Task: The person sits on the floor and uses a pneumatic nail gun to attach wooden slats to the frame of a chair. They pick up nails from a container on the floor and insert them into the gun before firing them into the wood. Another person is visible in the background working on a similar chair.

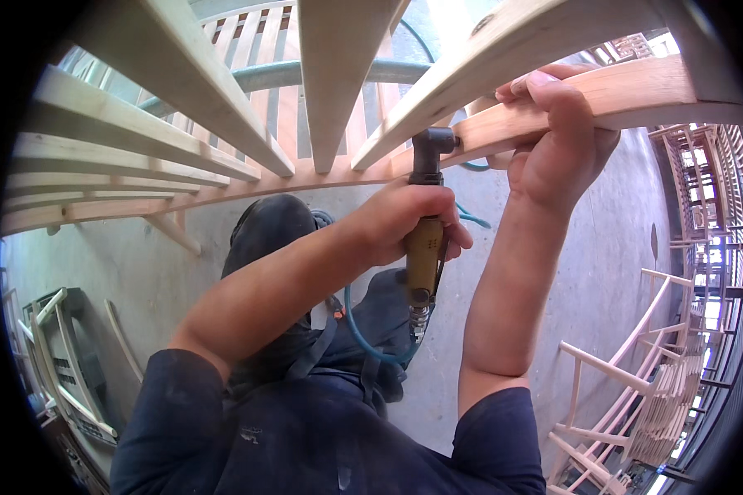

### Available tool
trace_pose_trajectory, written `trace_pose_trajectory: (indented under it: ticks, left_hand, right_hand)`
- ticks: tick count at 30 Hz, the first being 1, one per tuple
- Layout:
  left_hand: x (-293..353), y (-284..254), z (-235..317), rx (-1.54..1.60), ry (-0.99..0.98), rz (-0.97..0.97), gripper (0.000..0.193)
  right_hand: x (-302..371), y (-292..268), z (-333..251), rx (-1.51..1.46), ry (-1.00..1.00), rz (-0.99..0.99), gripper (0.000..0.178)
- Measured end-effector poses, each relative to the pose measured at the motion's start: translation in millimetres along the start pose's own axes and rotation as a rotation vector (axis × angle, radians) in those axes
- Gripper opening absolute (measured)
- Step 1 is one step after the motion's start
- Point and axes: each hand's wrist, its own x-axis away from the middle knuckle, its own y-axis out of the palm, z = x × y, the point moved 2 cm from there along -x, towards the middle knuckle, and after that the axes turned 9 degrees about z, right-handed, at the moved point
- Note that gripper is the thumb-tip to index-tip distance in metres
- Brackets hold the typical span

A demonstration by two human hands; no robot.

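My left hand [400, 216] is closed around a yellow-and-black air-powered right-angle tool [423, 264]. The tool stands roughly upright, its black angled head against the curved wooden rail [499, 128] of a slatted chair or bench frame. What its tip bears on is hidden. From the tool's lower end, a blue air hose [357, 330] loops away past my lap. To the right of the tool head, my right hand [565, 140] wraps the same rail, thumb on top. Several pale wooden slats [330, 82] rise from the rail toward the upper edge.
More slatted wooden furniture [264, 49] stands beyond the slats. Wooden frames [627, 379] lie at the lower right, with stacked frames [702, 181] along the right side. A dark panel with wooden pieces [70, 363] is at the left. Grey concrete floor [495, 206] lies below.
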Motion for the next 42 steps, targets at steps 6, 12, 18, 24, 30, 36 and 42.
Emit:
trace_pose_trajectory:
  ticks: [6,12,18,24,30,36,42]
  left_hand:
    - [8.9,6.5,10.3,-0.036,0.009,0.022,0.017]
    - [11.4,10.3,10.6,-0.029,0.014,0.05,0.015]
    - [4.7,5.5,6.3,-0.041,0.011,0.012,0.014]
    - [8.0,9.0,9.1,-0.022,0.02,0.036,0.015]
    - [8.4,9.8,10.0,-0.041,0.035,0.039,0.015]
    - [4.8,5.7,7.5,-0.074,0.044,0.009,0.013]
    - [8.2,10.4,8.6,-0.056,0.046,0.04,0.013]
  right_hand:
    - [0.0,-3.4,0.6,0.024,0.0,-0.009,0.013]
    - [-0.6,-4.8,3.2,-0.042,-0.027,-0.013,0.015]
    - [-3.4,-6.4,4.4,0.042,-0.055,-0.009,0.015]
    - [-4.2,-7.4,5.2,0.041,-0.06,-0.013,0.016]
    - [-4.8,-9.1,6.2,0.079,-0.059,0.0,0.018]
    - [-3.2,-6.8,5.9,0.088,-0.058,0.014,0.018]
    - [-6.0,-8.6,7.6,0.075,-0.061,-0.003,0.018]
